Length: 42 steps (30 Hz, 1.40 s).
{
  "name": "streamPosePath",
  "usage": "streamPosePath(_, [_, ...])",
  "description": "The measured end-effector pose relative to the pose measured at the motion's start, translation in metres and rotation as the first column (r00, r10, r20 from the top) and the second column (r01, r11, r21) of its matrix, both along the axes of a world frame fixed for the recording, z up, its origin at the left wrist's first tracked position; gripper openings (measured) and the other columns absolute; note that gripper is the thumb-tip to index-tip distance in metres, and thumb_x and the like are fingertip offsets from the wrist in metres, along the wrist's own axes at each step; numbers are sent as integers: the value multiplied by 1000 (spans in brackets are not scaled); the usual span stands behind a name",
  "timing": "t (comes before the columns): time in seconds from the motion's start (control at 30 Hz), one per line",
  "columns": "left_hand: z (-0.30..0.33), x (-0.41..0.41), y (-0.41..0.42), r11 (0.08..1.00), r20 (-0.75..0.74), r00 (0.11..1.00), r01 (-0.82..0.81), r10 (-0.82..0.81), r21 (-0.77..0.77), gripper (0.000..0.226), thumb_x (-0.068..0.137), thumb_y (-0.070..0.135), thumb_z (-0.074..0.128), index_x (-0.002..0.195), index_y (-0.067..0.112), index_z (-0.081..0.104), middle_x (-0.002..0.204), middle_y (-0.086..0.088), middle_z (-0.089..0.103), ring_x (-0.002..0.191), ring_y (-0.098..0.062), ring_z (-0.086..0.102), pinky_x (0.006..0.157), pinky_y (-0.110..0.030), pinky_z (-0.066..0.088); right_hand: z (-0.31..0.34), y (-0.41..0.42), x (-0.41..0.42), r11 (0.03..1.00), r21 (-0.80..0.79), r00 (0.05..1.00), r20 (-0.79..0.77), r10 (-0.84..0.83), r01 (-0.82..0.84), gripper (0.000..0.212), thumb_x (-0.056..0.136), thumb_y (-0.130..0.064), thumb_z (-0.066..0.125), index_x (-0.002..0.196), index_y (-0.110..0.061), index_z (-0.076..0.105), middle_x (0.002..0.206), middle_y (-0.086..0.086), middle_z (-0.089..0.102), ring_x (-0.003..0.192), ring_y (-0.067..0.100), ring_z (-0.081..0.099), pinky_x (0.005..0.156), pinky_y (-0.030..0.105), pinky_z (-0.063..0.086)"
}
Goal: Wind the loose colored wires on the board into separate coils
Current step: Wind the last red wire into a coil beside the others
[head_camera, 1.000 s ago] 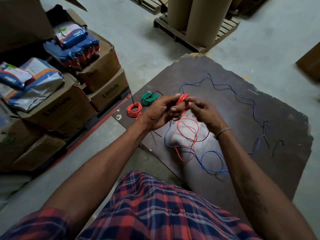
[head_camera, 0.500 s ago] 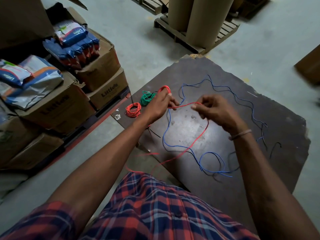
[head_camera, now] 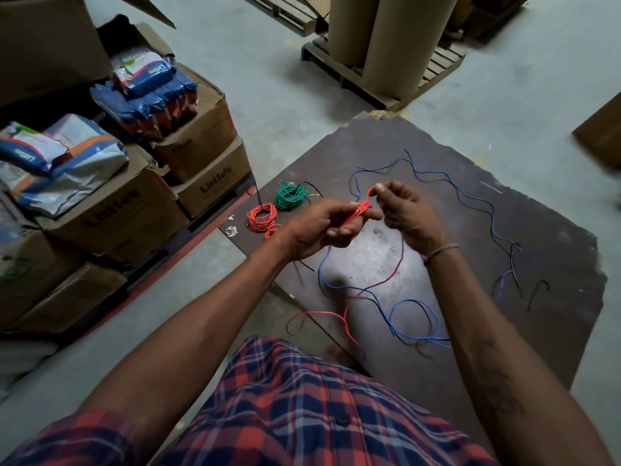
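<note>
Head view: red wire [head_camera: 361, 210] held above board [head_camera: 554, 264] centre, several turns wrapped round left hand [head_camera: 319, 230] fingers, which curl on it. Right hand [head_camera: 408, 213] pinches the strand at 12 o'clock of the turns. Loose tail trails to 6 o'clock, off the board edge. Blue wire [head_camera: 413, 317] sprawls at 3 to 5 o'clock. Red coil [head_camera: 262, 216] and green coil [head_camera: 290, 196] lie at 10 o'clock.

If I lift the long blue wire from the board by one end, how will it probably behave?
The blue wire would probably hang limp and trail: it lies in loose waves and a loop on the board. It looks thin, so likely very light. It crosses a thin black wire, so lifting might drag that along or snag.
</note>
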<state>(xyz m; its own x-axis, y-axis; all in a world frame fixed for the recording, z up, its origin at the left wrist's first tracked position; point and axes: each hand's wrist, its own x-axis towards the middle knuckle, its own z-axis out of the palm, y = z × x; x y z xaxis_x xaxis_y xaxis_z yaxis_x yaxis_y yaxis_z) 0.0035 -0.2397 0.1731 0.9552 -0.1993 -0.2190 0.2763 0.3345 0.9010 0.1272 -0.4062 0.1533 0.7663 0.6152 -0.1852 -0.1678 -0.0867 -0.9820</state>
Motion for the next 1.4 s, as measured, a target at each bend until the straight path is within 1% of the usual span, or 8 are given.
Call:
streamPosePath(0.13, [10, 7, 2, 952, 40, 991, -111, 128, -286, 47, 109, 22, 31, 134, -13, 48, 68, 2, 43, 51, -8, 21, 50, -24, 27, -20, 12, -33, 996, -67, 994, -101, 43, -50, 23, 106, -25, 55, 100, -10, 71, 59, -6, 47, 47, 7, 30, 45, 21, 17])
streamPosePath(0.23, [7, 13, 8, 902, 8, 934, -342, 356, -262, 45, 111, 20, 35, 136, -16, 45, 78, -4, 60, 54, -8, 44, 57, -24, 46, -18, 15, -60, 965, -206, 982, -134, 134, -160, 44, 107, -42, 51, 102, -2, 69, 65, 3, 51, 47, 11, 30, 46, 22, 18])
streamPosePath(0.47, [-21, 14, 24, 834, 162, 900, -437, 405, 336, 44, 112, 23, 34, 100, -10, 60, 97, -15, 77, 82, -26, 76, 79, -33, 59, 25, -2, -96, 829, -362, 900, -72, 430, -425, 26, 106, -29, 58, 109, -6, 69, 63, 12, 62, 39, 17, 46, 43, 25, 39])
streamPosePath(0.67, [-30, -5, 17, 667, 185, 973, -228, 136, 709, 42, 111, 24, 37, 88, -6, 57, 78, -9, 75, 56, -15, 66, 63, -24, 53, 60, -17, -59, 839, -403, 910, 33, 414, -367, 18, 99, -13, 67, 94, 5, 68, 56, 11, 60, 35, 18, 48, 38, 23, 39])
streamPosePath(0.77, [-28, -12, 15, 786, 141, 987, -149, 79, 600, 48, 108, 31, 42, 88, -8, 61, 70, -10, 69, 50, -19, 52, 59, -29, 46, 57, -26, -36, 946, -197, 961, 52, 271, -256, 13, 95, -9, 69, 87, 0, 67, 49, 2, 47, 36, 13, 42, 43, 24, 34])
streamPosePath(0.9, [-22, -21, 9, 962, 42, 998, -64, 55, 267, 39, 110, 22, 38, 122, -6, 62, 68, -15, 53, 50, -18, 34, 56, -30, 38, 41, -29, -13, 996, 82, 996, -88, 29, -22, 14, 100, -8, 58, 89, -6, 66, 49, -7, 37, 40, 7, 31, 58, 27, 44])
streamPosePath(1.13, [-13, -25, 0, 985, 43, 999, 22, -15, -170, 50, 110, 19, 28, 140, -18, 43, 66, -5, 41, 48, -15, 19, 55, -30, 32, -12, -8, -16, 983, -179, 996, 91, -25, 41, 11, 98, -19, 68, 89, -20, 74, 76, 7, 55, 57, 6, 42, 51, 24, 36])
streamPosePath(1.4, [-11, -4, 4, 915, 7, 945, -314, 326, -254, 34, 112, 15, 29, 116, -7, 55, 107, -23, 73, 93, -28, 73, 89, -35, 59, -10, -5, -88, 882, -293, 929, -127, 346, -369, 36, 109, -37, 48, 113, -13, 74, 66, 12, 53, 46, 21, 47, 48, 28, 46])
